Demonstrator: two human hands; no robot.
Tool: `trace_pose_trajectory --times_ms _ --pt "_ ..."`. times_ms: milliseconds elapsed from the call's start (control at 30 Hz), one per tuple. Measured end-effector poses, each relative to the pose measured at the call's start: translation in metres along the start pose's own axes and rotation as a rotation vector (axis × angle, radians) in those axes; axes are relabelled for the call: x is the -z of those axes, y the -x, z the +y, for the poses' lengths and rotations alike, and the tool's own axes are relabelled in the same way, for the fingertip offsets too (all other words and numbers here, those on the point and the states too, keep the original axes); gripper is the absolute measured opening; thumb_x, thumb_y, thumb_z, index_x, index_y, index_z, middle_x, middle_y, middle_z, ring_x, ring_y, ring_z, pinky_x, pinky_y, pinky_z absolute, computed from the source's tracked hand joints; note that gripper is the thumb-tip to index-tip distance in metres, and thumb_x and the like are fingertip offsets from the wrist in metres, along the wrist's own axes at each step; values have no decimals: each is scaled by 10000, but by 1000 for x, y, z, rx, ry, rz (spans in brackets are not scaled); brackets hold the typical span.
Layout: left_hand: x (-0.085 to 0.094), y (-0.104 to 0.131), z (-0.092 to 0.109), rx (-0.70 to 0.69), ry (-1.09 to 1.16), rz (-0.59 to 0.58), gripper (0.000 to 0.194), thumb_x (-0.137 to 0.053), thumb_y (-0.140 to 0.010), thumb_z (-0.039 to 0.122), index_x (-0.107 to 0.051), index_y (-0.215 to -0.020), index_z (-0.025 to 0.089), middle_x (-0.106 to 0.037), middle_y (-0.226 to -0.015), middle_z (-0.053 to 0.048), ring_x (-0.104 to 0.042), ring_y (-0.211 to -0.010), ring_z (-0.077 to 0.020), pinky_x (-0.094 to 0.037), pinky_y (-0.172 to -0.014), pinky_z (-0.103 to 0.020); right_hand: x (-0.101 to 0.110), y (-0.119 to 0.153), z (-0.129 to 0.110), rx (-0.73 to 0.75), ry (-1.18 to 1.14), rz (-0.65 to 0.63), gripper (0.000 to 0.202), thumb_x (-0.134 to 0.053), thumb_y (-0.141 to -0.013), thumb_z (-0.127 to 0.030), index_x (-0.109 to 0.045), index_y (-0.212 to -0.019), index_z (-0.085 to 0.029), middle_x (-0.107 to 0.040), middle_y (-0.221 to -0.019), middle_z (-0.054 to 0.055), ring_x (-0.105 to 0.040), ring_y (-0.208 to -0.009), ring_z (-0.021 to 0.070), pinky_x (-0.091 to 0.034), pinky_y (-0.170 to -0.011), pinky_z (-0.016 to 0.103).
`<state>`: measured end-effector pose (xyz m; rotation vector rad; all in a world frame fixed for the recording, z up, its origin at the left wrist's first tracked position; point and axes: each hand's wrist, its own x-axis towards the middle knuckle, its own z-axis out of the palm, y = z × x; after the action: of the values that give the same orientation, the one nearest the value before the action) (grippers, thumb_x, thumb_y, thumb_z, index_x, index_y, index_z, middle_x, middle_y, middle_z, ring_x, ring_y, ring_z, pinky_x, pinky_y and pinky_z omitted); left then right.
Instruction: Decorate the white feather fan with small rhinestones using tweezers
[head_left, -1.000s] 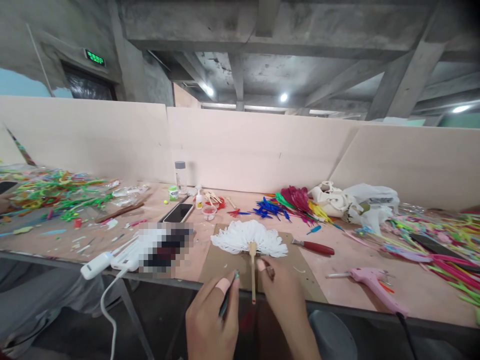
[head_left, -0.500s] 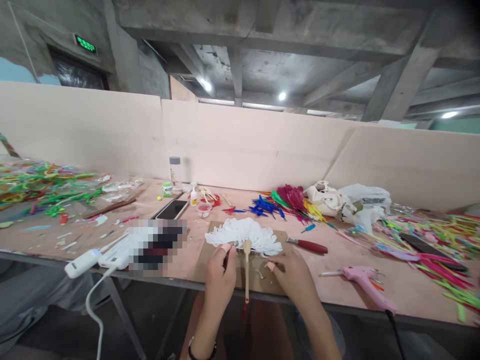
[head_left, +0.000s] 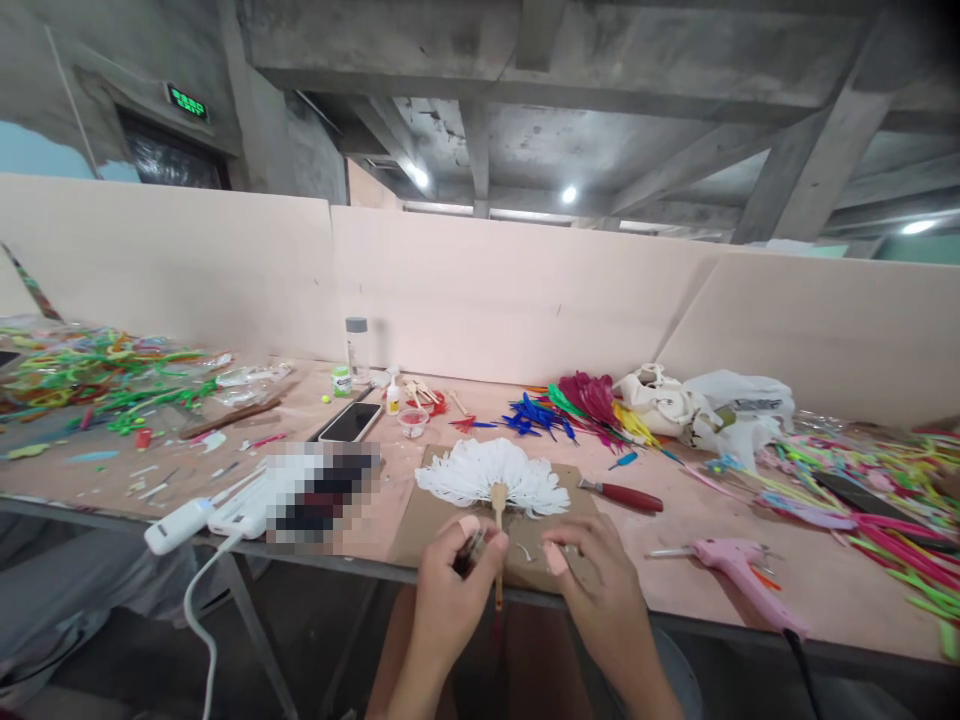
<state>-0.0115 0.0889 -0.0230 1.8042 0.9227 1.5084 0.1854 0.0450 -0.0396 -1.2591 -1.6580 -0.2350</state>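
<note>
A white feather fan (head_left: 487,472) lies spread on a piece of brown cardboard (head_left: 405,530), its wooden handle (head_left: 499,497) pointing toward me. My left hand (head_left: 459,575) is closed, over and beside the handle's lower part; a small dark item shows between its fingers, too hidden to name. My right hand (head_left: 607,580) hovers at the cardboard's right edge, thumb and fingers pinched together; whatever they hold is too small to make out. Loose white bits lie on the cardboard between the hands.
Right of the cardboard are a red-handled tool (head_left: 622,497) and a pink glue gun (head_left: 739,570). Coloured feathers (head_left: 589,400) lie behind, near a white bag (head_left: 652,395). A phone (head_left: 350,422), glue bottle (head_left: 393,398) and power strip (head_left: 240,510) are left. Pipe cleaners (head_left: 142,380) cover the far left.
My left hand has moved down and right from the feathers' base to the handle. My right hand has drawn slightly toward me, away from the fan. The view has shifted slightly.
</note>
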Motion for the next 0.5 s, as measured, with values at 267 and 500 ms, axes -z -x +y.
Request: trace_pose_trajectory --times_ms 267,500 --pt "-1 26 42 115 279 -269 457 -788 -927 574 -772 -718 168 -608 -672 -4 -562 -653 -138 -437 -635 -229 26 18 -60 59 -161 139 109 -621 -1073 -262 -710 -1015 -284 -673 -939 -16 -678 -883 128 -544 -774 215" --pt "11 36 42 68 288 -299 411 -736 -1003 497 -812 -745 187 -673 -701 -34 -596 -669 -149 -445 -656 -245 28 29 -72 -58 -341 198 140 -642 -1066 -296 -744 -970 -306 -649 -855 2 -645 -799 177 -514 -715 297"
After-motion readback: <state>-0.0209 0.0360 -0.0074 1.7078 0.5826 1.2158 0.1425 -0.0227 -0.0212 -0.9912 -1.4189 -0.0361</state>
